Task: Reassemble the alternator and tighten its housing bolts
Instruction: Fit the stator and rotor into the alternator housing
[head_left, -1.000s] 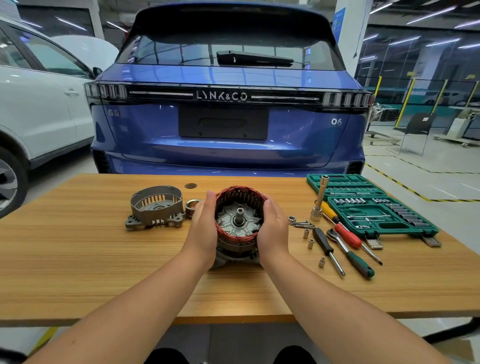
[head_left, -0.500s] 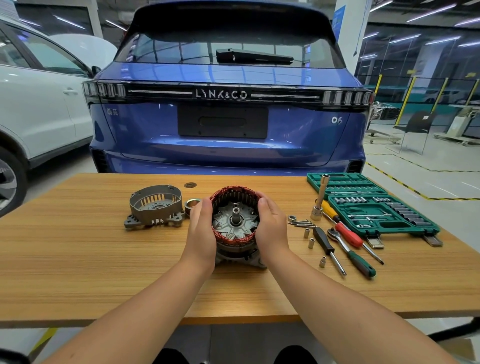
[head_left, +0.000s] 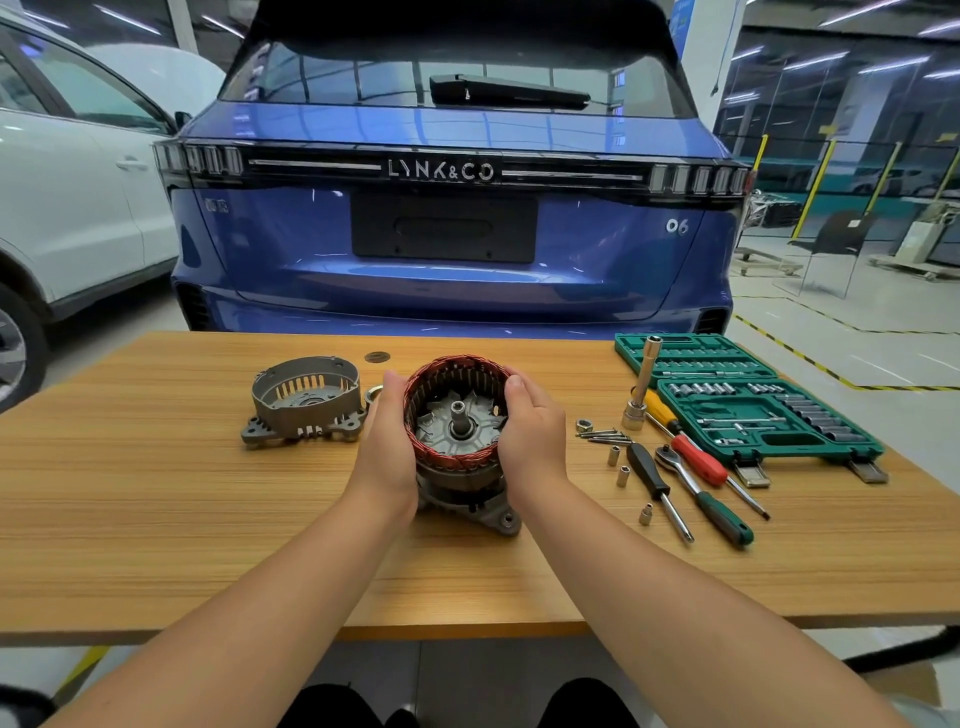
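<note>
Gripping stator (head_left: 457, 410) between left hand (head_left: 387, 452) and right hand (head_left: 532, 431), atop housing (head_left: 478, 501).

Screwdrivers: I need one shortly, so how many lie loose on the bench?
3. The yellow-handled screwdriver lies beside the socket case, the red-handled screwdriver lies nearer the viewer from it, and the black-handled screwdriver lies left of the ratchet. The case may hold more.
</note>
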